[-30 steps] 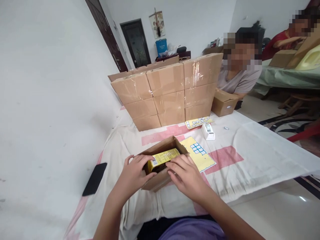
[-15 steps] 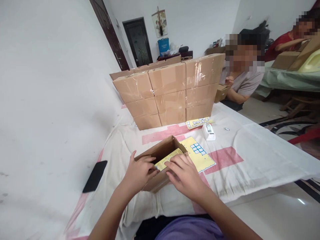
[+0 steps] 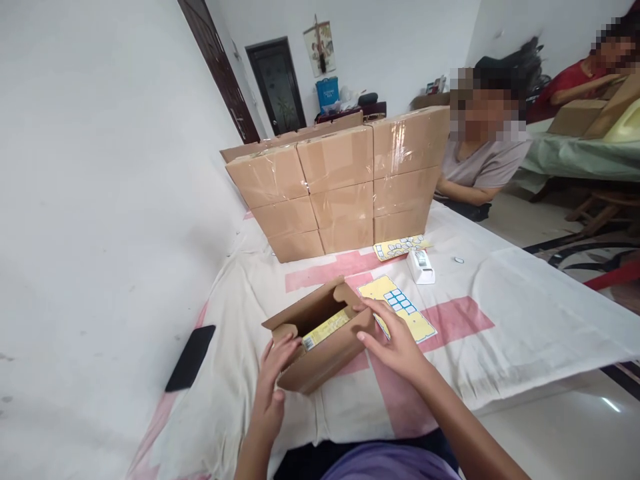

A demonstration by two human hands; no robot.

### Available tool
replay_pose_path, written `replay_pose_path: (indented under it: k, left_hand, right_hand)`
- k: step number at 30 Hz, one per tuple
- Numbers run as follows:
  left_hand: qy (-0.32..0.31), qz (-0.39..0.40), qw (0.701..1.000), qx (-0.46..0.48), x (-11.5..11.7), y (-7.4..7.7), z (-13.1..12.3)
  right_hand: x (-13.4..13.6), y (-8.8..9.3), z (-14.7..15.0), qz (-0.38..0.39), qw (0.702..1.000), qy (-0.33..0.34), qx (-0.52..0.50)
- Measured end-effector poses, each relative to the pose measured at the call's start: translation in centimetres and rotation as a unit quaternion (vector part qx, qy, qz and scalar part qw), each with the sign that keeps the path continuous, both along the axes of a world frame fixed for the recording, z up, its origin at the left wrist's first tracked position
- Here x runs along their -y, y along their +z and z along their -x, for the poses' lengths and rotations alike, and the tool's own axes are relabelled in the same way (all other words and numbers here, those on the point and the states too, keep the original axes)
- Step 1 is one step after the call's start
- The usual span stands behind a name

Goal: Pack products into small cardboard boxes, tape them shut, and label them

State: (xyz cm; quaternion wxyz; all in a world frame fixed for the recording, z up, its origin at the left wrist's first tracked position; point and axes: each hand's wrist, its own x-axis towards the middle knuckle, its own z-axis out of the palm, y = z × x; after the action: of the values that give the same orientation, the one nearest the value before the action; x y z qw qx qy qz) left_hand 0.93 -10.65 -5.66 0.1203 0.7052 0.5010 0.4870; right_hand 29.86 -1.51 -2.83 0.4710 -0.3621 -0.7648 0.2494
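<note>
An open brown cardboard box (image 3: 325,363) stands on the cloth in front of me, its end flaps raised. Inside it lies a yellow printed carton (image 3: 327,327) with a barcode at its left end. My left hand (image 3: 270,383) holds the left end of the cardboard box, its fingertips by the small end flap. Around the right end, my right hand (image 3: 395,337) grips the wall, thumb on the near side and fingers at the far corner. A yellow sheet with blue outlined squares (image 3: 373,288) lies flat behind my right hand.
Stacked taped cardboard boxes (image 3: 345,190) form a wall at the back of the table. A white device (image 3: 421,268) and another yellow sheet (image 3: 395,250) are before it. A black phone (image 3: 191,359) lies at left. A co-worker (image 3: 485,163) sits at the far right.
My hands have moved off the yellow carton and apart to the cardboard box's two ends. The carton sits lower inside. The co-worker's small box has gone from view.
</note>
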Motion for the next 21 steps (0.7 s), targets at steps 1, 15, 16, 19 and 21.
replay_pose_path:
  k: [1, 15, 16, 19, 21]
  left_hand:
    - [-0.002, 0.026, 1.000, -0.006, 0.3, -0.6, -0.4]
    - [0.124, 0.109, 0.986, -0.027, -3.0, 1.6, -0.6]
    - [0.129, 0.104, 0.985, -0.045, -3.0, 1.6, -0.4]
    - [0.124, 0.106, 0.981, -0.102, -2.0, 2.4, -0.5]
    - [0.124, 0.132, 0.966, -0.183, -1.1, 3.4, -1.6]
  right_hand:
    - [0.0, -0.3, 0.1, 0.007, 1.000, -0.013, 0.001]
    - [-0.4, 2.7, 2.4, -0.046, 0.980, -0.078, 0.175]
    - [-0.8, 2.9, 2.3, -0.052, 0.979, -0.057, 0.188]
    - [-1.4, 2.7, 2.0, -0.062, 0.977, -0.046, 0.200]
    - [-1.2, 2.3, 2.0, -0.065, 0.977, -0.053, 0.198]
